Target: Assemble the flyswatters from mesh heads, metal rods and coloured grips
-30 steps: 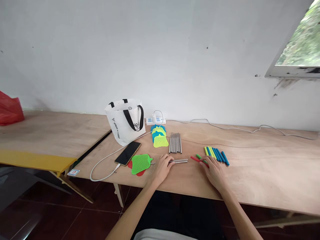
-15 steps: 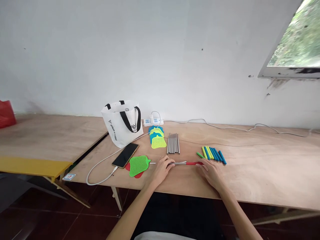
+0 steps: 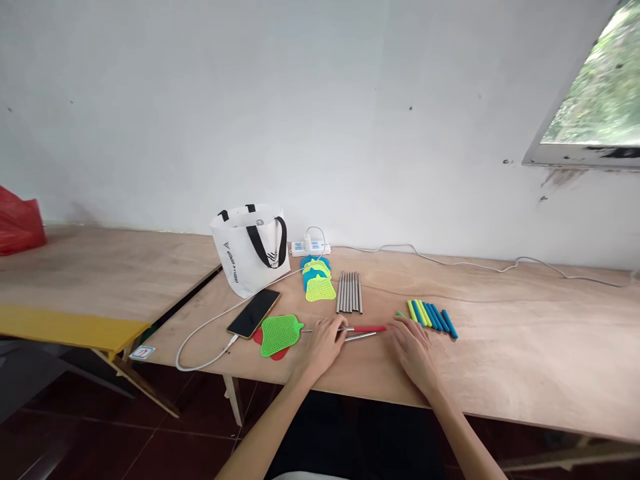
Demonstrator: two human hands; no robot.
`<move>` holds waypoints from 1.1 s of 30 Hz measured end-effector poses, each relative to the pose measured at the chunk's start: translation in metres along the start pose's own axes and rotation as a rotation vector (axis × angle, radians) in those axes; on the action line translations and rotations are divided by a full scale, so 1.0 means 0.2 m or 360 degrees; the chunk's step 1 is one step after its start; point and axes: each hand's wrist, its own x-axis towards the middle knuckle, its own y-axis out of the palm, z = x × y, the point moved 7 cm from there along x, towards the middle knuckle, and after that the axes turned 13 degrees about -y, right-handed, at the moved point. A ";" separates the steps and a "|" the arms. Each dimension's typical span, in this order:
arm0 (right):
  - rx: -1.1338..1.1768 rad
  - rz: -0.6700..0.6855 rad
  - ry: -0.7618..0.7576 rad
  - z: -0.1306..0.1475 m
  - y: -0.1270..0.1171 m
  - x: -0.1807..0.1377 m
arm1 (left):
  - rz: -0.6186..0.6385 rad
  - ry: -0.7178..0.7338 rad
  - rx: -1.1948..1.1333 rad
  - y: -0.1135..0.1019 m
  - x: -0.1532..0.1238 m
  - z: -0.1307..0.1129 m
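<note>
My left hand (image 3: pixel 324 341) lies on the plywood table (image 3: pixel 500 353) with its fingers closed on a thin metal rod (image 3: pixel 345 329) that runs from the green mesh swatter head (image 3: pixel 280 333). A red tube (image 3: pixel 370 329) sits over that rod's right part. My right hand (image 3: pixel 413 348) has its fingertips pinched at the red tube's right end. A second bare metal rod (image 3: pixel 361 337) lies just in front, between my hands. A red mesh head (image 3: pixel 260 337) peeks out under the green one.
Behind my hands lie a bundle of metal rods (image 3: pixel 349 292), a stack of mesh heads (image 3: pixel 318 280) and a row of coloured tubes (image 3: pixel 433 315). To the left are a phone (image 3: pixel 253 313) on a cable, a white tote bag (image 3: pixel 253 250) and a power strip (image 3: pixel 310 248).
My right hand picked the red tube from beside the coloured tubes, brought it left and slid it onto the rod that my left hand holds. The second rod now shows in front.
</note>
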 end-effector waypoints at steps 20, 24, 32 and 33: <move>-0.0475 0.0036 0.0147 -0.16 -0.03 -0.07 | 0.0159 0.0337 0.0111 0.01 -0.06 -0.09; -0.0220 0.0055 0.0161 -0.17 -0.01 -0.07 | 0.0172 0.0318 0.0123 0.03 -0.05 -0.08; 0.0149 0.0066 0.0145 -0.15 -0.02 -0.04 | 0.0105 0.0206 -0.0195 0.03 0.00 -0.02; 0.0153 0.0078 0.0123 -0.14 -0.02 -0.04 | 0.0093 0.0173 -0.0243 0.02 0.00 -0.01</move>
